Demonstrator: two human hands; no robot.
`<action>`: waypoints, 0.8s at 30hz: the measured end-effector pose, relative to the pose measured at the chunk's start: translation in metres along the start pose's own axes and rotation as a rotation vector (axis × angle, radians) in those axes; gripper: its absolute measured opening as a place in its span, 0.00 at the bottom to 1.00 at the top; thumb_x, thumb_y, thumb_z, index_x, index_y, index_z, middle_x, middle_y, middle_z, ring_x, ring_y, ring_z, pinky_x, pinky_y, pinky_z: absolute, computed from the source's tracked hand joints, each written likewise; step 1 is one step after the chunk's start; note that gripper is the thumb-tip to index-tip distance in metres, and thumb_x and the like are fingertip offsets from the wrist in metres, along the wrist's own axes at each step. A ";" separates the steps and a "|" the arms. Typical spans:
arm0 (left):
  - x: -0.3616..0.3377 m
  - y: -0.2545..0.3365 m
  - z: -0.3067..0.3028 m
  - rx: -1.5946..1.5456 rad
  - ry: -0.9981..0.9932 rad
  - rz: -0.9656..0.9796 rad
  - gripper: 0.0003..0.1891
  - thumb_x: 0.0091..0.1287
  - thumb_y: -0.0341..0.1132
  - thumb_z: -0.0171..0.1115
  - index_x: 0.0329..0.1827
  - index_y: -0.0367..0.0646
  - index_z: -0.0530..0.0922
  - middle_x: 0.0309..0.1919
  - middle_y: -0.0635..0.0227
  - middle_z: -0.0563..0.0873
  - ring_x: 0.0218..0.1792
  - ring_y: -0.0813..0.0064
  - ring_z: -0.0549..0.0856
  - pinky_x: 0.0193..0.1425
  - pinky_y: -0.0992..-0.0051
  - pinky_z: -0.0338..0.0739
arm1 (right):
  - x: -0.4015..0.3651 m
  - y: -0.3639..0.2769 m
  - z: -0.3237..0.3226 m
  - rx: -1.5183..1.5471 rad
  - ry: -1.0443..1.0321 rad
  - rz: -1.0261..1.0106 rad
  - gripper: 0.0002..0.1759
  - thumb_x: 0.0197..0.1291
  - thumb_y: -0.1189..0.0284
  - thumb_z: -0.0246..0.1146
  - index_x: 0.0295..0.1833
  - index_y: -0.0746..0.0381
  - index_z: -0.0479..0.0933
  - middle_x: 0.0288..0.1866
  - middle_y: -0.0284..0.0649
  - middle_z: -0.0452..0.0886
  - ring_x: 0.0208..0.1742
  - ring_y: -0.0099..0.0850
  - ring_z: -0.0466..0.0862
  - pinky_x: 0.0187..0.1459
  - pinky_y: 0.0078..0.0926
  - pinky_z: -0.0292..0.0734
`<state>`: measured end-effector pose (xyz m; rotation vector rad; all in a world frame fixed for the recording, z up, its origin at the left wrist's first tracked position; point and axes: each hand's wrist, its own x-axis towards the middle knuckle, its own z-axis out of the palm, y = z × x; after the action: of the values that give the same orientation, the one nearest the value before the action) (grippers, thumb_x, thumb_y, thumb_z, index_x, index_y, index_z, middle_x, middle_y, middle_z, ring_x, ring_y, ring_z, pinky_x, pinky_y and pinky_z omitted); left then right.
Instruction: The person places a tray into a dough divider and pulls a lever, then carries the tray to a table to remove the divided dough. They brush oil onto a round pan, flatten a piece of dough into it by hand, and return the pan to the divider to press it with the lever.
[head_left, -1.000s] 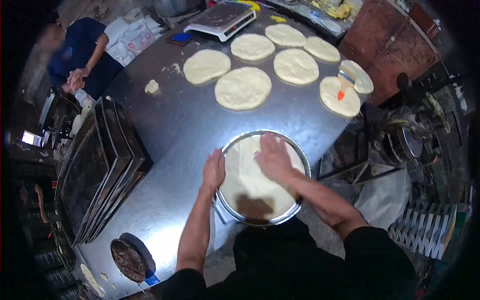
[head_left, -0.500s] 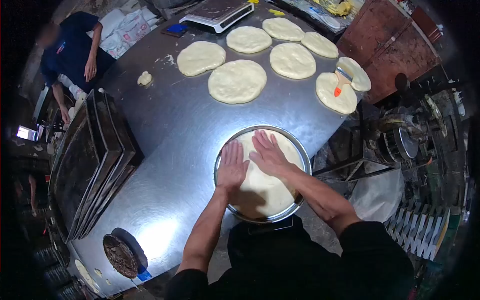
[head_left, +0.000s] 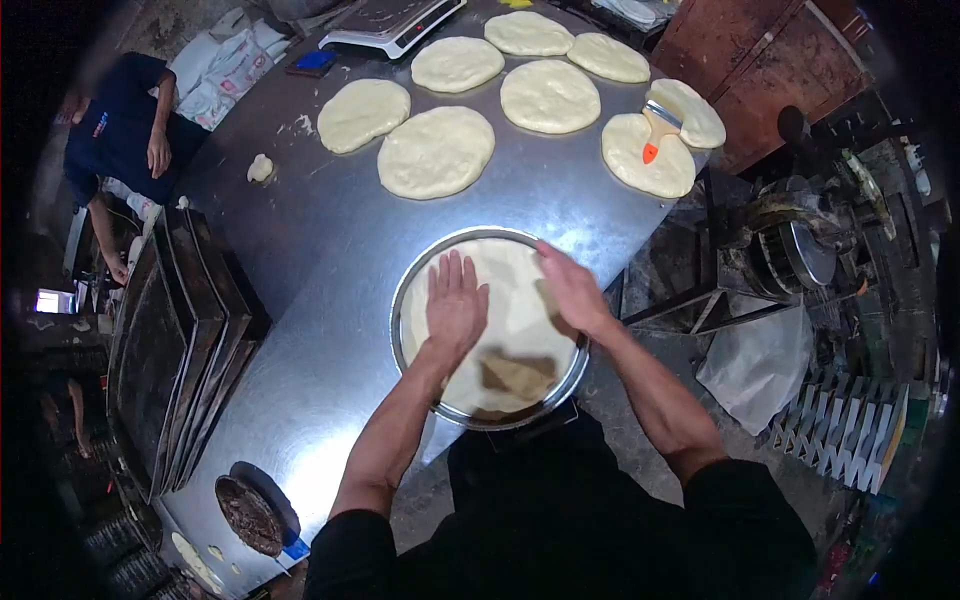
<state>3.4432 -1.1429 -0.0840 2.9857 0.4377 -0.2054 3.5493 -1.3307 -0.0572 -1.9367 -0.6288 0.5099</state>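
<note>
From the head camera, a round metal pan (head_left: 402, 300) sits at the near edge of the steel tabletop (head_left: 320, 260), just in front of the person, and a pale dough sheet (head_left: 512, 285) fills it almost out to the rim. The left hand (head_left: 455, 305) lies flat on the dough left of the pan's middle, palm down and fingers spread, pointing toward the far edge. The right hand (head_left: 572, 290) is also open and flat, its fingers close together, pressing the right side of the dough just beside the rim. Neither hand pinches anything. Toward the far edge lie several flattened dough rounds (head_left: 435, 150), some touching each other. A brush (head_left: 657, 130) with an orange handle rests on the rounds at the far right corner. A scale (head_left: 385, 20) stands at the far edge, and a small dough lump (head_left: 260, 168) lies apart toward the left edge. Dark trays (head_left: 170, 330) are stacked along the left edge, and a dark bowl (head_left: 250, 515) sits at the near left corner. Another person (head_left: 120, 125) in a dark blue shirt stands beyond the far left corner.
</note>
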 end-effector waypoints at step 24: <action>-0.216 -0.009 -0.020 -1.287 -0.574 -0.366 0.22 0.75 0.43 0.52 0.31 0.35 0.84 0.24 0.70 0.83 0.25 0.81 0.78 0.33 0.79 0.74 | -0.164 0.111 0.003 0.324 0.623 0.568 0.25 0.70 0.59 0.54 0.60 0.70 0.73 0.53 0.56 0.81 0.54 0.42 0.82 0.55 0.36 0.73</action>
<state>3.2380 -1.1910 -0.0332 1.4981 0.6749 -0.5319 3.4433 -1.4720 -0.1460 -1.8048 0.3921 0.2928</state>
